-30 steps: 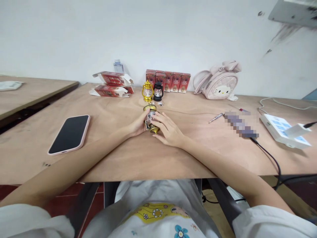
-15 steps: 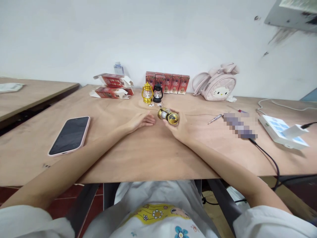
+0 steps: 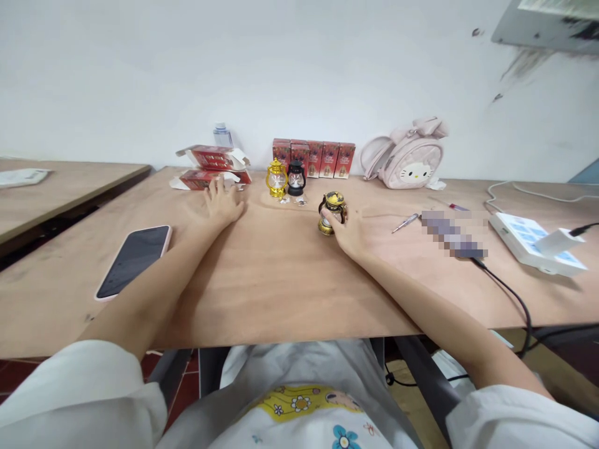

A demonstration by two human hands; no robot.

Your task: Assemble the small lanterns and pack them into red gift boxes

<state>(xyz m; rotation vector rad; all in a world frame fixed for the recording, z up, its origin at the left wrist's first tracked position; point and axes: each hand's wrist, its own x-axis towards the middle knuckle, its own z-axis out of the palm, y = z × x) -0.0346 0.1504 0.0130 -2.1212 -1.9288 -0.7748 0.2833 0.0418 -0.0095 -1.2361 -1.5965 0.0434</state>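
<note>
My right hand (image 3: 349, 232) is wrapped round a small black and gold lantern (image 3: 334, 201), which stands nearly upright on the wooden table (image 3: 281, 280). Over at the left, my left hand (image 3: 222, 204) has its fingers spread at the near side of the opened red boxes (image 3: 213, 157); whether the fingertips touch the lower box is hard to tell. A gold lantern (image 3: 277, 179) and a black lantern (image 3: 296, 178) stand side by side at the back, with small bits (image 3: 292, 201) lying in front of them.
Several upright red boxes (image 3: 330, 159) line the wall beside a pink bag (image 3: 414, 163). A phone (image 3: 134, 260) lies at the left. At the right are a screwdriver (image 3: 405, 222), a blurred-out object (image 3: 452, 235) on a cable and a white power strip (image 3: 533, 242). A bottle (image 3: 222, 135) stands behind the opened boxes.
My left hand has moved left and away from me to the opened boxes, its fingers spreading. The lantern in my right hand has gone from lying tilted to nearly upright, slightly further right.
</note>
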